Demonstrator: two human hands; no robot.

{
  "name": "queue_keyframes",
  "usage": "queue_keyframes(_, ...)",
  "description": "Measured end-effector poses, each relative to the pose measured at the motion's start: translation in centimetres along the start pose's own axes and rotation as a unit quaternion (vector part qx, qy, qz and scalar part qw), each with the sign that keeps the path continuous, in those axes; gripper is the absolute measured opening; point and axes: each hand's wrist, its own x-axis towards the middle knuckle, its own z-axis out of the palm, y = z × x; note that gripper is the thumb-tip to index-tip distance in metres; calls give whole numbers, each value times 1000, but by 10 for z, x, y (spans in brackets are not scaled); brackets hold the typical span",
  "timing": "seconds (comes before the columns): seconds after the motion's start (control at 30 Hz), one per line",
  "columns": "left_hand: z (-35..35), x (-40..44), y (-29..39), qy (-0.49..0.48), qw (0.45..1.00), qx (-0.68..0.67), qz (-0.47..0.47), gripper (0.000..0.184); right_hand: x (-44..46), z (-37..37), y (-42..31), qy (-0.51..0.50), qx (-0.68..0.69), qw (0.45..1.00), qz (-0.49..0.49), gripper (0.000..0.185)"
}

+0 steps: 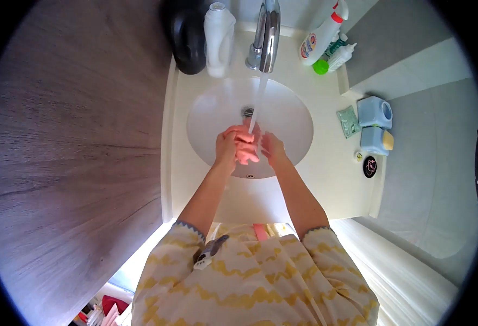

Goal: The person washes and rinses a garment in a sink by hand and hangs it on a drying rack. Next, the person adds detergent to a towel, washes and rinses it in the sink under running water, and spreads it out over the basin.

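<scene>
A wet pink cloth (245,149) is bunched up over the oval white sink (293,117), under a stream of water from the chrome faucet (270,41). My left hand (226,148) grips the cloth at its left side with the fingers wrapped round it. On the right, my right hand (272,148) is at the edge of the stream, close beside the cloth; its fingers are curled and partly blurred, and whether they hold any cloth cannot be made out. Behind the cloth, the metal drain (247,112) shows.
Behind the sink at left stand a black bottle (189,43) and a white bottle (218,41). A red-topped spray bottle (318,41) and small bottles are back right. Blue containers (374,112), a green packet (348,121) and a black round item (369,167) lie along the right edge.
</scene>
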Motion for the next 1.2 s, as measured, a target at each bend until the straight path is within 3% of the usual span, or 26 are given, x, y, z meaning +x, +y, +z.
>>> queue_keyframes(0.07,-3,31,-24,-16,997,55,-55,28,-17,-20,4,-104,64,990,73,42)
queue_keyframes(0.17,0,40,-42,-30,991,74,-103,31,-58,-10,-4,-74,27,997,-6,41)
queue_keyframes(0.33,-16,31,-43,-133,980,75,-125,31,-33,-26,24,66,-243,952,-176,34)
queue_keyframes(0.4,-25,25,-31,-107,974,150,-133,33,-30,-32,21,114,-270,924,-248,34)
queue_keyframes(0.5,-46,31,-35,-43,960,253,-111,38,-10,-41,18,166,-235,926,-244,34)
queue_keyframes(0.6,-50,25,-14,-26,910,401,-99,49,-22,-42,4,248,-312,846,-354,34)
queue_keyframes(0.63,-55,27,-16,-11,915,400,-59,56,-24,-46,-4,268,-335,844,-323,38)
queue_keyframes(0.77,-48,-2,27,-128,941,309,-60,52,-21,-66,-28,216,-238,882,-345,36)
queue_keyframes(0.9,-27,-38,64,-213,938,263,75,42,-80,-56,-76,36,-83,952,-291,33)
queue_keyframes(1.0,-1,-68,102,-223,895,331,199,38,-113,-57,-114,-166,-81,934,-305,39)
queue_keyframes(1.07,16,-92,130,-188,854,398,279,38,-155,-51,-142,-205,-146,902,-349,44)
queue_keyframes(1.17,31,-113,156,-122,749,479,441,37,-202,-42,-172,-237,-214,853,-414,51)
queue_keyframes(1.2,39,-123,164,-95,739,487,456,36,-213,-41,-181,-243,-230,836,-435,52)
